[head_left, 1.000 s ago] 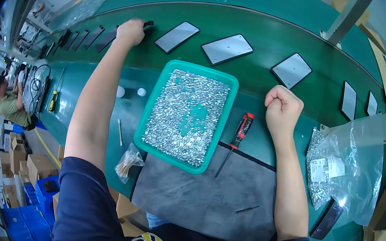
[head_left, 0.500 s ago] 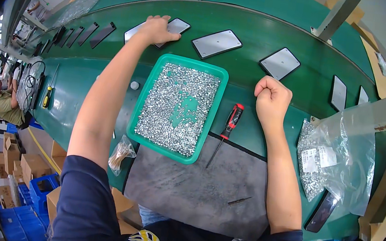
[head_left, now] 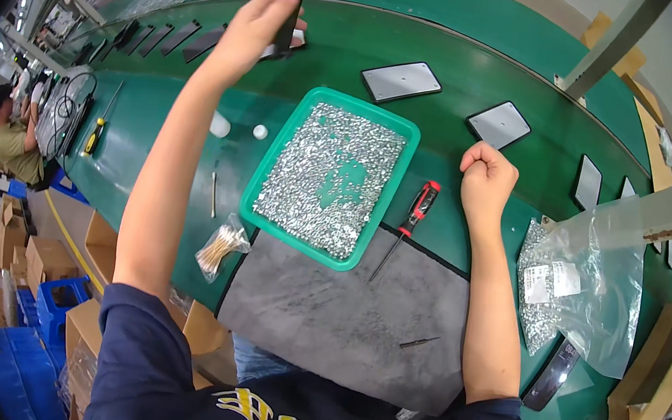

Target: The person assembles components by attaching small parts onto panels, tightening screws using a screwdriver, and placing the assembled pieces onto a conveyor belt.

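Above the far left of the green belt, my left hand (head_left: 251, 33) grips a flat black rectangular panel (head_left: 296, 0), tilted up on its edge. My right hand (head_left: 487, 188) is a closed fist at the belt's near edge; whatever it may hold is hidden. Just beyond that fist lies a black-edged panel with a silver face (head_left: 500, 125). A similar silver-faced panel (head_left: 401, 82) lies further left. Between my forearms sits a green tray (head_left: 248, 208) of small metal nuts (head_left: 320, 173). Right of the tray, a red and black screwdriver (head_left: 419, 209) lies with its shaft over a grey mat (head_left: 339, 313).
Cotton swabs in a bag (head_left: 220, 252) and a small white cap (head_left: 260, 131) lie left of the tray. On the right are a clear bag of metal parts (head_left: 544, 291), a phone (head_left: 553, 374) and a metal post (head_left: 612, 51). A co-worker (head_left: 18, 139) sits far left.
My left hand has lifted a panel off the belt and tipped it upright, moving left and away. My right fist stays by the belt. The view has shifted slightly.
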A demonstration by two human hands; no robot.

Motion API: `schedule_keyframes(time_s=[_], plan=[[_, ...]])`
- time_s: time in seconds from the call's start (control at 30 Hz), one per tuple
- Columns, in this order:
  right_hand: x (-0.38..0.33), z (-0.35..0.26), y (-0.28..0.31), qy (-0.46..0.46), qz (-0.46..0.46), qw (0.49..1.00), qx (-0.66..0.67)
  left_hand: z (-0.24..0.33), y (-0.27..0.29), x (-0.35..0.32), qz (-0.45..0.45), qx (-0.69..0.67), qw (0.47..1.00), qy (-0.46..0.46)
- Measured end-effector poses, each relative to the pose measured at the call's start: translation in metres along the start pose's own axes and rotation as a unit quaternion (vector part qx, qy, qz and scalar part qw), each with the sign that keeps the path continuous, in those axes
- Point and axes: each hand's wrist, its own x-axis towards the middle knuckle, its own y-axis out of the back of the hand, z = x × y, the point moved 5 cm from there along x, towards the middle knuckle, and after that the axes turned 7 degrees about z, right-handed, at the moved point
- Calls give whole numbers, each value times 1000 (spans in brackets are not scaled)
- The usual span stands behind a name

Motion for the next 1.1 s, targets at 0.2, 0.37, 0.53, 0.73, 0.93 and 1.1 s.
schedule_keyframes(time_s=[0.2, 0.37, 0.53, 0.73, 0.93, 1.1], plan=[[-4, -4, -4, -21, -38, 997, -56, 46, 26, -215, -63, -247, 960, 116], [-20, -90, -38, 89, -206, 974, 41, 27, -1, -329, -89, -292, 922, 237], [-83, -129, -97, 252, -327, 907, -75, 15, -3, -367, -114, -299, 916, 240], [-87, -131, -121, 265, -329, 896, -140, 22, 1, -369, -114, -212, 955, 175], [-76, -128, -120, 225, -330, 899, -181, 28, 0, -346, -109, -136, 979, 107], [-73, -137, -93, 167, -299, 933, -110, 37, -6, -338, -113, -95, 985, 93]])
